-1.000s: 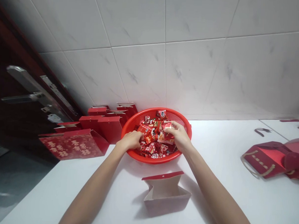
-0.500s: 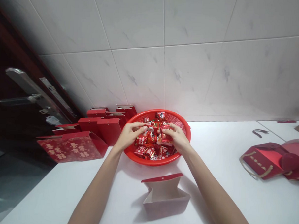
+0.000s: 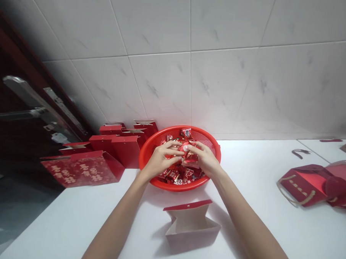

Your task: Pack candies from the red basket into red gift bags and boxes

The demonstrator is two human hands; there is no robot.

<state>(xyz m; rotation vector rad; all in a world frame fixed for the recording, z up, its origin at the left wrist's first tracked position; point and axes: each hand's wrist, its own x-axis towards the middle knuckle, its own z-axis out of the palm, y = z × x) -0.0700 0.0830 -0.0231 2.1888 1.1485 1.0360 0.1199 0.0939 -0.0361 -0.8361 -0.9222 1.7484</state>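
A red plastic basket (image 3: 174,187) holds many red-wrapped candies (image 3: 189,175). Over its left part is my left hand (image 3: 163,158), fingers apart and reaching toward the candies near my right hand. My right hand (image 3: 205,158) is over the basket's right part, its fingers closed on red candy packets (image 3: 190,157). The two hands nearly meet; whether the left fingertips touch a packet is unclear. In front of the basket an open paper bag (image 3: 192,237) with a red top edge stands on the white table, and its visible inside shows nothing.
Several red paper bags (image 3: 126,148) stand left of the basket, with a patterned red bag (image 3: 82,169) in front. At right lie red boxes with a rope handle (image 3: 302,186) and a dark strap (image 3: 300,152). Behind is a tiled wall; a door handle (image 3: 21,114) is at left.
My left hand has moved right, toward my right hand, and its fingers have spread from their pinch. My right hand has stayed nearly in place with the packets.
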